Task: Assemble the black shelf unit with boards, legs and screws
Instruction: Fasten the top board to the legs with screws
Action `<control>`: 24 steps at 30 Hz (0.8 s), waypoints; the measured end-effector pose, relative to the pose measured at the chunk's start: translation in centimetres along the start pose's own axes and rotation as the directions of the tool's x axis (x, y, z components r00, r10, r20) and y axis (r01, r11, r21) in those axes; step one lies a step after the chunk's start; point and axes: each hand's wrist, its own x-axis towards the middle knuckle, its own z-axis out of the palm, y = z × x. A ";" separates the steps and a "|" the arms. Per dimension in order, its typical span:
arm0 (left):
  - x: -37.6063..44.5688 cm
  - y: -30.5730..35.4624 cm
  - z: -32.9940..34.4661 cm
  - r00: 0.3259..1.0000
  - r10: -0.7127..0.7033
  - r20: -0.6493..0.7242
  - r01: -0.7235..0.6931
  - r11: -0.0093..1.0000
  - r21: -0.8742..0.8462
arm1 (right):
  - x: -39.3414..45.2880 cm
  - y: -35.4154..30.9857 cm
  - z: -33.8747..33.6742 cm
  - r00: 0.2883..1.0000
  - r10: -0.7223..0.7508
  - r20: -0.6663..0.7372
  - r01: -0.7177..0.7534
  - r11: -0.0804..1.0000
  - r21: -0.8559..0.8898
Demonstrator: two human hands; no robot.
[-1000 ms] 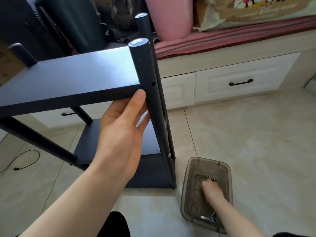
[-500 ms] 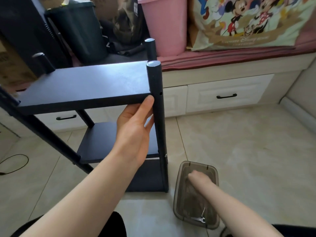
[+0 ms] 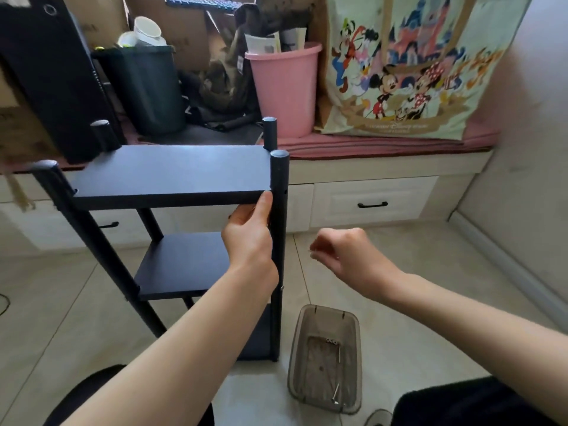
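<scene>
The black shelf unit stands on the tiled floor, with a top board (image 3: 172,170) and a middle board (image 3: 181,265) between round black legs. My left hand (image 3: 250,238) grips the underside of the top board at its front right corner, thumb against the board edge next to the front right leg (image 3: 279,179). A small hole (image 3: 285,192) shows in that leg at board height. My right hand (image 3: 347,256) hovers right of the leg, fingers pinched on what looks like a small screw, blurred. A clear brown tray (image 3: 353,327) on the floor holds screws (image 3: 332,341).
Behind the shelf runs a window seat with white drawers (image 3: 372,204). On it stand a pink bin (image 3: 285,87), a dark bin (image 3: 147,87), a cartoon tote bag (image 3: 408,66) and a black case (image 3: 52,72). A wall closes the right side.
My right hand has left the tray and risen to beside the front right leg, fingers pinched. My left hand still holds the top board's corner. The view has tilted up.
</scene>
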 end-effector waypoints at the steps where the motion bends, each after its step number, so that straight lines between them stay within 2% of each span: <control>1: 0.0 0.0 0.0 1.000 -0.002 0.008 0.002 1.000 -0.009 | -0.2 -0.6 -0.7 0.996 0.011 -0.086 -0.002 0.994 0.107; 3: 0.0 0.0 -0.1 0.999 0.000 0.034 0.001 1.000 -0.028 | -0.7 -1.8 -1.6 0.976 0.046 -0.214 0.020 0.956 0.294; 5: 0.1 0.1 -0.2 0.998 -0.008 0.059 0.011 0.999 -0.050 | -1.0 -2.7 -1.6 0.954 0.091 -0.284 0.048 0.893 0.448; 12: 0.6 0.1 -1.0 0.986 0.004 0.168 0.003 0.999 -0.038 | 0.6 -4.1 -1.4 0.917 0.184 -0.355 0.116 0.727 0.677; 17: 1.0 -0.2 -1.1 0.978 -0.011 0.211 0.020 0.999 -0.044 | 1.8 -3.8 -1.8 0.903 0.223 -0.366 0.108 0.709 0.696; 24: 1.3 -0.4 -1.3 0.983 0.013 0.181 -0.011 1.000 -0.008 | 1.8 -3.3 -1.5 0.921 0.183 -0.344 0.114 0.719 0.686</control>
